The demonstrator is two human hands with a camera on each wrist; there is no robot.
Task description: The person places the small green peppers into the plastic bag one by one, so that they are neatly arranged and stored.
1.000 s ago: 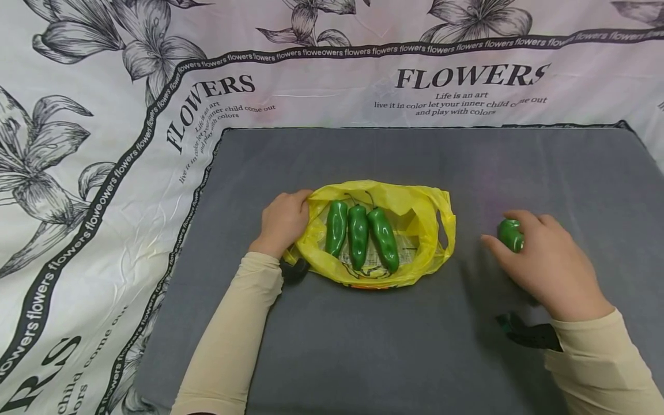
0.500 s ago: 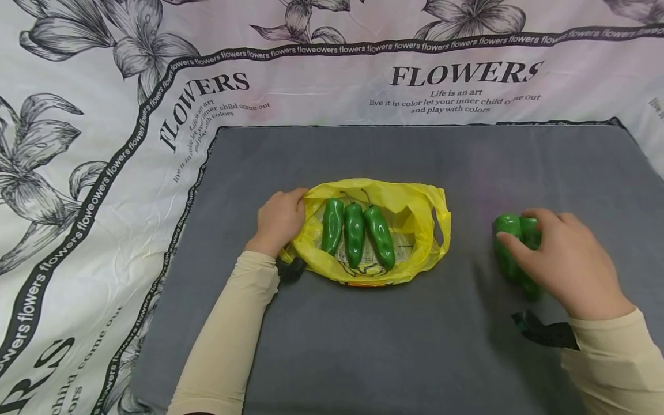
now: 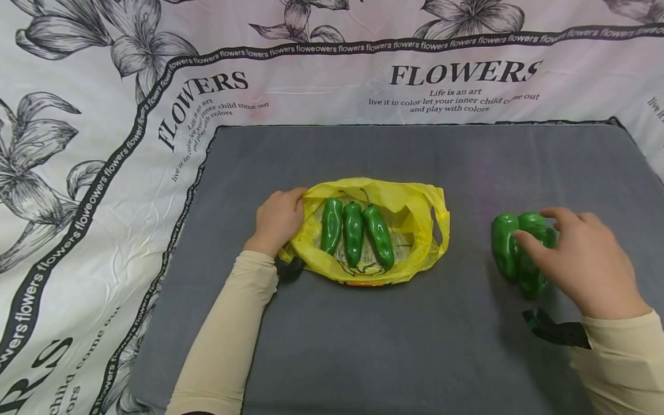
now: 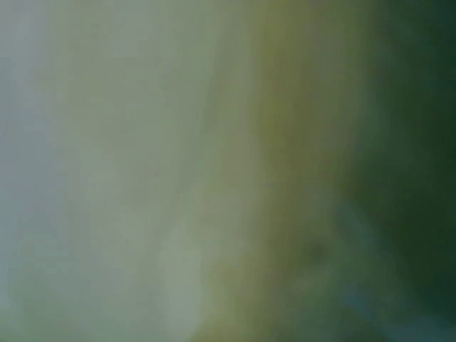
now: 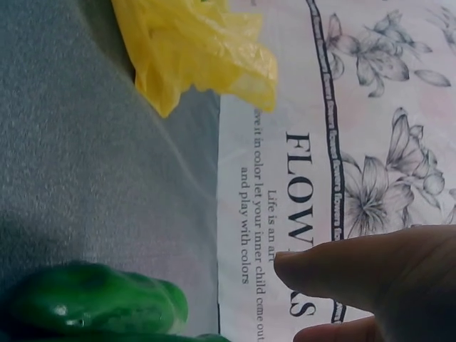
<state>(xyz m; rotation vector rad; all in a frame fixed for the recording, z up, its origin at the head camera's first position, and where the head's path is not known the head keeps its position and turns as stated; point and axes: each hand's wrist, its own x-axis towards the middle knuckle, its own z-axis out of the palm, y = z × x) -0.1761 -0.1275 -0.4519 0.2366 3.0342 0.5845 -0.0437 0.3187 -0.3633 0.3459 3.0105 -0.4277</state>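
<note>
On grey surface (image 3: pixel 394 346) | yellow bag (image 3: pixel 419 199), green peppers (image 3: pixel 354 233) | floral white cloth (image 3: pixel 321 98) beyond

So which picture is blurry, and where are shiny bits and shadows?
Left wrist view: blurred all over, only smeared colours; head view: glints on the green peppers inside the yellow bag, soft shadow beside the right sleeve; right wrist view: glints on a loose green pepper.

Downward head view, close wrist views — head and right sharing yellow bag (image 3: pixel 386 189)
</note>
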